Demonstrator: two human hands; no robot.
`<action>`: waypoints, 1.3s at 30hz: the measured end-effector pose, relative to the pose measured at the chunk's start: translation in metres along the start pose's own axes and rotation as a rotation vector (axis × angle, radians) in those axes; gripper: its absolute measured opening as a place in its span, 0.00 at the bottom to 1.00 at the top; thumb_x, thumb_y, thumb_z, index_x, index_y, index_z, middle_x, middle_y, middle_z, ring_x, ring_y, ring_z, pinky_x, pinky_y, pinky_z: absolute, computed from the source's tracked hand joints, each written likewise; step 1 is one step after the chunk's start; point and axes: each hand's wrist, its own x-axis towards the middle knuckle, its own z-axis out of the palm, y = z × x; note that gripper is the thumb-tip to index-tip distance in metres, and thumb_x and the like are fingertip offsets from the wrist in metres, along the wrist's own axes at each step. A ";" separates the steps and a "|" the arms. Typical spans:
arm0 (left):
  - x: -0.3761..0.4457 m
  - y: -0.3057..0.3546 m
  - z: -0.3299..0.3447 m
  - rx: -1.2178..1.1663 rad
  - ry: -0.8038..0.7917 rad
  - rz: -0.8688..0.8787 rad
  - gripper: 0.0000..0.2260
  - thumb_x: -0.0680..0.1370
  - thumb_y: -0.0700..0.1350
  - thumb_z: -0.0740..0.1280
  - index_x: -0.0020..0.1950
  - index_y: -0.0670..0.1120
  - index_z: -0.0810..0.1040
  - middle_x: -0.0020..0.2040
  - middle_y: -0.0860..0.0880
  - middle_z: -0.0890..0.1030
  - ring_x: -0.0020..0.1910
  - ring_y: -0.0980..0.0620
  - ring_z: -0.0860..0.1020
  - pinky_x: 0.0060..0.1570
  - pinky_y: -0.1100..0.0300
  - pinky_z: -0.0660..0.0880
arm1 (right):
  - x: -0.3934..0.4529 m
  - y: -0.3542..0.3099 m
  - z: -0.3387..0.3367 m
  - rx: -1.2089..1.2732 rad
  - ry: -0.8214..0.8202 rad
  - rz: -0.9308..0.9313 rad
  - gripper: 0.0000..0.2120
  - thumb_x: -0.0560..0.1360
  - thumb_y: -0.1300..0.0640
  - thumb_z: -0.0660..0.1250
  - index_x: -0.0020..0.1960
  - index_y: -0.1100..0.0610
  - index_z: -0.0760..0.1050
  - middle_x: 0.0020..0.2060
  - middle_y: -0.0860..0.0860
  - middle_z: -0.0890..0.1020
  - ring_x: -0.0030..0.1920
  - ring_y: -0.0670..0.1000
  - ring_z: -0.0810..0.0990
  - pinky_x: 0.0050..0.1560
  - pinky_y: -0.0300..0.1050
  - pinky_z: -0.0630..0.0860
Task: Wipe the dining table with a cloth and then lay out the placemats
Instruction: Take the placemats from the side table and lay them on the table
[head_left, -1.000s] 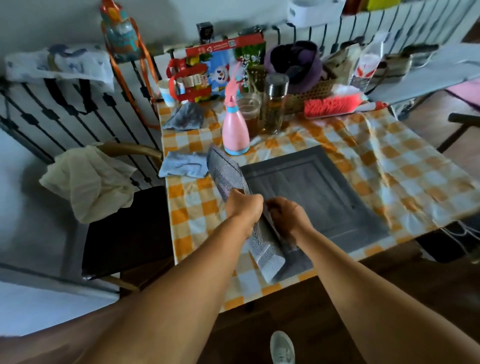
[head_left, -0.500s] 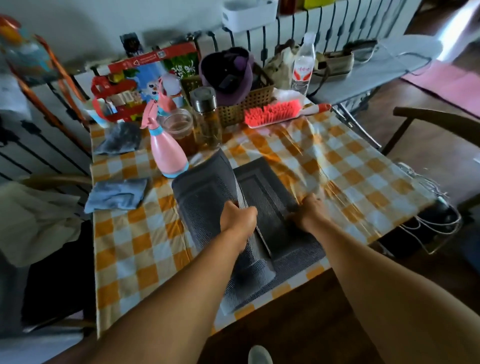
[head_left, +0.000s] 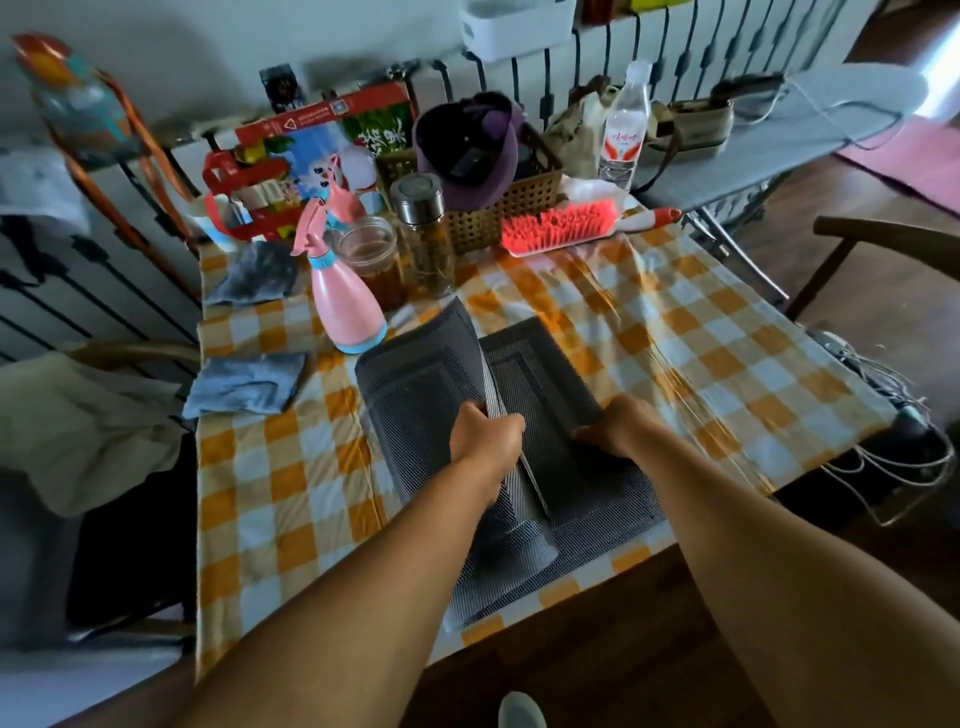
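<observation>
The mats (head_left: 545, 395) lay near the middle of the tabletop (head_left: 291, 499), just in front of the pink sprayer (head_left: 345, 306) and toward the person. Their long axis ran from the sprayer toward the near edge. The left hand (head_left: 485, 441) was closed on the edge of one mat (head_left: 421, 395), which curved up off the stack and leaned to the sprayer's side. The right hand (head_left: 615, 428) lay flat, fingers spread narrow, pressing the stack on the side away from the sprayer. The raised mat sat directly under the left hand, so that hand was nearer to it; I judged the next move would carry this mat leftward, toward the bare checks below the sprayer. At least three mats showed: the raised one, the one under the right hand, and an edge beneath, though the stack was too dark to count surely. Two cloths lay left of the sprayer: a blue one (head_left: 244, 384) nearer the person and a grey one (head_left: 254, 275) behind it.
</observation>
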 end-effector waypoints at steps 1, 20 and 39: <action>0.001 -0.001 -0.001 -0.008 -0.004 -0.001 0.17 0.76 0.41 0.63 0.64 0.43 0.66 0.37 0.54 0.65 0.33 0.58 0.65 0.27 0.65 0.61 | -0.002 -0.001 -0.001 0.002 0.002 -0.006 0.29 0.70 0.42 0.70 0.61 0.62 0.72 0.52 0.57 0.77 0.49 0.56 0.75 0.45 0.46 0.71; -0.019 -0.024 -0.084 -0.134 0.215 0.203 0.11 0.71 0.40 0.65 0.53 0.45 0.78 0.44 0.45 0.80 0.48 0.44 0.80 0.47 0.55 0.76 | -0.112 -0.136 0.017 -0.133 0.070 -0.479 0.18 0.75 0.53 0.63 0.60 0.64 0.74 0.57 0.62 0.79 0.59 0.62 0.77 0.55 0.47 0.74; -0.187 -0.201 -0.443 -0.611 0.691 0.416 0.08 0.71 0.35 0.64 0.38 0.47 0.78 0.35 0.46 0.80 0.35 0.50 0.77 0.36 0.57 0.77 | -0.451 -0.336 0.224 -0.172 0.171 -1.174 0.18 0.79 0.50 0.58 0.58 0.63 0.74 0.57 0.62 0.78 0.59 0.62 0.76 0.55 0.49 0.72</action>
